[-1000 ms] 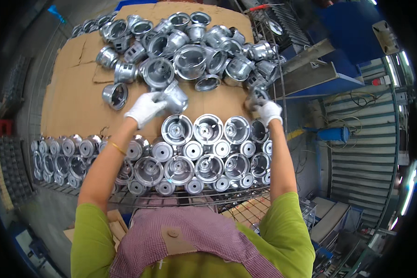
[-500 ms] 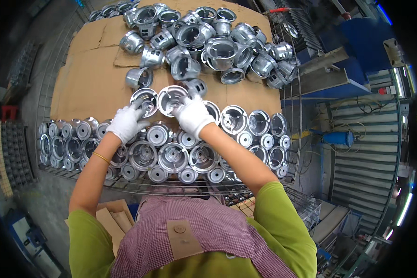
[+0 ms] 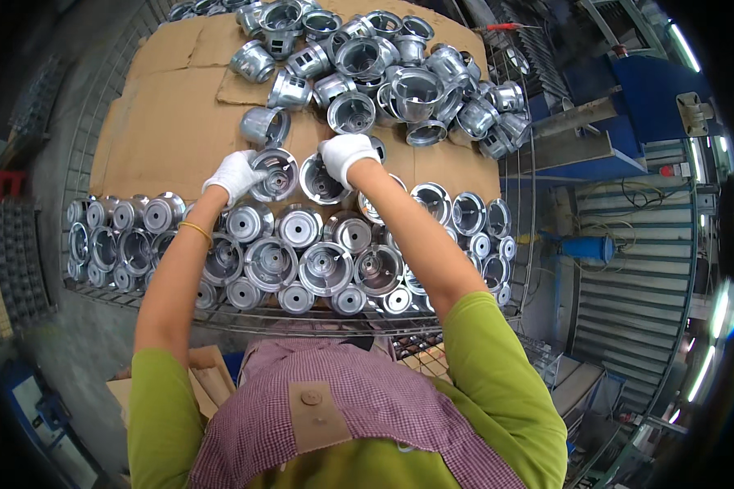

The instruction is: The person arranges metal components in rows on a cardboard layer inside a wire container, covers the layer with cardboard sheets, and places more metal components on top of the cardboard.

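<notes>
My left hand (image 3: 235, 176), in a white glove, is closed at the left side of a shiny metal cup-shaped housing (image 3: 276, 176), its thumb by the rim. The open mouth of this housing faces me. Just right of it, a second metal housing (image 3: 321, 182) also turns its mouth to me. My gloved right hand (image 3: 347, 156) is curled over that one's upper right rim; its fingertips are mostly hidden. Directly beyond the right hand lies another housing (image 3: 351, 114), and one more is partly covered behind the wrist.
Rows of stacked metal housings (image 3: 326, 267) line the near edge of the cardboard (image 3: 159, 106) on a wire rack (image 3: 318, 324). A loose heap of the same parts (image 3: 416, 91) covers the far side. Blue machinery (image 3: 644, 106) stands at the right.
The view has shifted, so the parts appear further right. My right hand has moved from inside the second housing to its upper edge. The left hand has slid up along the first housing's left side.
</notes>
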